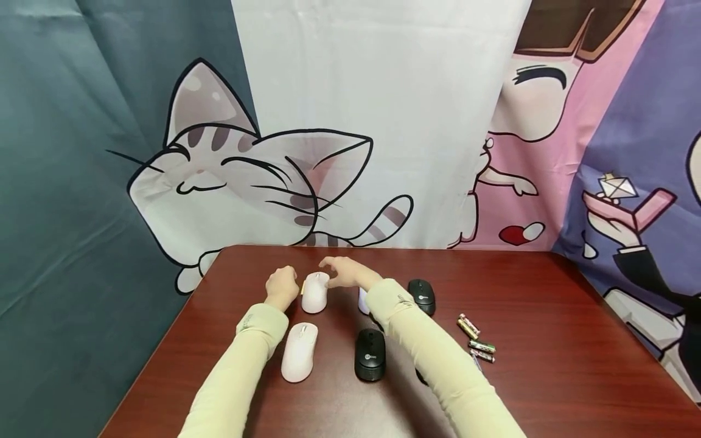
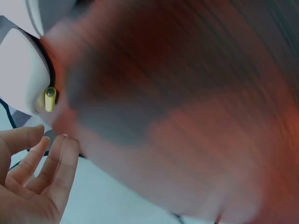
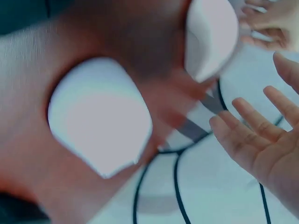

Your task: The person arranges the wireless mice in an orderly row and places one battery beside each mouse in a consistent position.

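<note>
A white computer mouse (image 1: 314, 293) lies between my two hands near the table's far edge. Just left of it is my left hand (image 1: 282, 288), holding nothing; its fingers are loosely bent in the left wrist view. A small yellow battery (image 2: 50, 99) with a metal end sits right against the mouse's side there. My right hand (image 1: 348, 272) hovers at the mouse's upper right, and the right wrist view shows its fingers (image 3: 254, 121) spread with nothing in them. Partly hidden by my right sleeve is a pale lilac mouse (image 1: 363, 302).
Nearer me lie another white mouse (image 1: 299, 353) and a black mouse (image 1: 370, 355). A second black mouse (image 1: 421, 296) is beyond my right forearm, which covers most of another dark object (image 1: 420, 378). Several batteries (image 1: 482, 350) lie at the right on the brown table (image 1: 553, 359).
</note>
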